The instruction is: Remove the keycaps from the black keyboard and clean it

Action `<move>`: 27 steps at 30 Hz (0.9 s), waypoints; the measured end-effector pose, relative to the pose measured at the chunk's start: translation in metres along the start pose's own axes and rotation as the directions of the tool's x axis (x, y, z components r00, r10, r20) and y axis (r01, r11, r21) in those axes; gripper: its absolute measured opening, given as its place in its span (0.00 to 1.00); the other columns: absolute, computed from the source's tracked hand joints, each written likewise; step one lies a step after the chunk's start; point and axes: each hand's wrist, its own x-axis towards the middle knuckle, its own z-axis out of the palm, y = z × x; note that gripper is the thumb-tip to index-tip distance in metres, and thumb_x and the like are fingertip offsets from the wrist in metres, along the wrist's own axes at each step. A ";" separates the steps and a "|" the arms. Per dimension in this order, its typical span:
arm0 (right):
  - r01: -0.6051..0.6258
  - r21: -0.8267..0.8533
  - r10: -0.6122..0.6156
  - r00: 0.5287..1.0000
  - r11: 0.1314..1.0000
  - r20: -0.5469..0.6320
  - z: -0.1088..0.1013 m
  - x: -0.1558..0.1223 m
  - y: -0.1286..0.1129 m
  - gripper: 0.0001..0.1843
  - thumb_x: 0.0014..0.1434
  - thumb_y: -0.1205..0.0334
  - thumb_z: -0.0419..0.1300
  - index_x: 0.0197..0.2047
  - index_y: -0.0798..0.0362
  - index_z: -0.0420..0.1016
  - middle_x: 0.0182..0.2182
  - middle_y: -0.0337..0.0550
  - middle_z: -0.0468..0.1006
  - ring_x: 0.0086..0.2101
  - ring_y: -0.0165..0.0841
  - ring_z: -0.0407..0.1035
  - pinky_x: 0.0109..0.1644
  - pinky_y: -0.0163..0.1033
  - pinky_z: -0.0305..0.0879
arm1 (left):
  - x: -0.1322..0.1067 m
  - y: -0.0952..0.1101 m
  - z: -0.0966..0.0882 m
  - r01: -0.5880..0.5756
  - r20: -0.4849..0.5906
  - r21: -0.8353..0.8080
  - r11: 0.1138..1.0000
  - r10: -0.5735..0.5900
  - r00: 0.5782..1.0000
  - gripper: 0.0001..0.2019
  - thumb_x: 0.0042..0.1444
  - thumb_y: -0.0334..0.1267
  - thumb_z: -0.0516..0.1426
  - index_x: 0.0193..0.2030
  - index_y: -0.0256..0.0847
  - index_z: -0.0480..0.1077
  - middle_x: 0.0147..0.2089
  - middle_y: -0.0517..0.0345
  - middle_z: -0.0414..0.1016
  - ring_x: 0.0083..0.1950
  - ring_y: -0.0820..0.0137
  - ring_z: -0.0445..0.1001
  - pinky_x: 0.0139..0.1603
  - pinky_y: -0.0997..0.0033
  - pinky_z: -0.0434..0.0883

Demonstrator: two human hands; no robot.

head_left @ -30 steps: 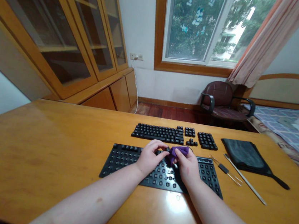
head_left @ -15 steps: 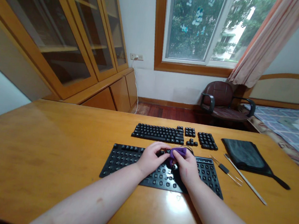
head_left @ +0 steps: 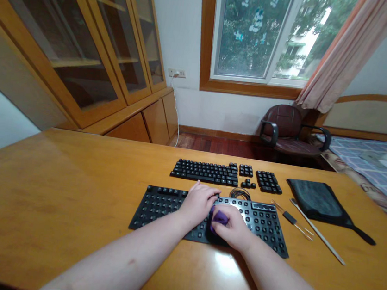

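Note:
A black keyboard [head_left: 163, 207] with most keycaps off lies in front of me, bare switches showing; some caps remain along its upper left row. My left hand [head_left: 198, 205] rests over its middle, bent fingers and thumb closed at the upper edge and steadying it. A dark keycap seems to show between those fingertips. To the right, my right hand [head_left: 233, 226] is wrapped round a bunched purple cloth [head_left: 220, 217] and presses it down on the switches. Part of the keyboard is hidden beneath both hands.
Loose black keycaps [head_left: 204, 172] stand in groups behind the keyboard, beside a coiled cable [head_left: 240, 194]. Right of it lie a wire keycap puller [head_left: 290, 217], a long thin stick [head_left: 319, 232] and a black pouch [head_left: 316, 201]. Everything sits on a wooden table [head_left: 68, 205].
My right hand has drawn the purple cloth down and left, away from the left fingertips, and turned over it. The cable coil has come into view. My left hand has shifted slightly.

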 end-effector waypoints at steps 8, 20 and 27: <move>0.012 0.001 -0.012 0.999 1.000 -0.038 0.000 0.001 0.002 0.05 0.44 0.70 0.54 0.20 0.52 0.62 0.20 0.36 0.67 0.25 0.31 0.60 0.30 0.34 0.55 | -0.002 0.002 -0.002 0.016 0.056 0.086 0.996 -0.021 0.998 0.13 0.58 0.32 0.52 0.48 0.45 0.71 0.45 0.56 0.76 0.49 0.66 0.70 0.66 0.48 0.47; 0.037 0.042 -0.034 0.997 0.998 -0.064 0.000 0.002 0.000 0.06 0.46 0.72 0.55 0.23 0.52 0.66 0.22 0.37 0.71 0.27 0.32 0.64 0.33 0.35 0.60 | -0.002 0.002 -0.002 -0.050 0.078 0.074 0.996 0.045 0.996 0.13 0.57 0.31 0.52 0.46 0.45 0.72 0.43 0.59 0.77 0.46 0.68 0.71 0.63 0.54 0.54; 0.051 0.038 -0.048 0.996 0.998 -0.077 0.001 0.003 0.001 0.05 0.46 0.71 0.55 0.23 0.52 0.67 0.22 0.37 0.71 0.27 0.32 0.65 0.33 0.35 0.60 | -0.002 0.004 -0.003 -0.042 0.088 0.079 0.996 0.035 0.995 0.12 0.57 0.31 0.52 0.45 0.45 0.72 0.43 0.60 0.77 0.47 0.67 0.71 0.62 0.54 0.54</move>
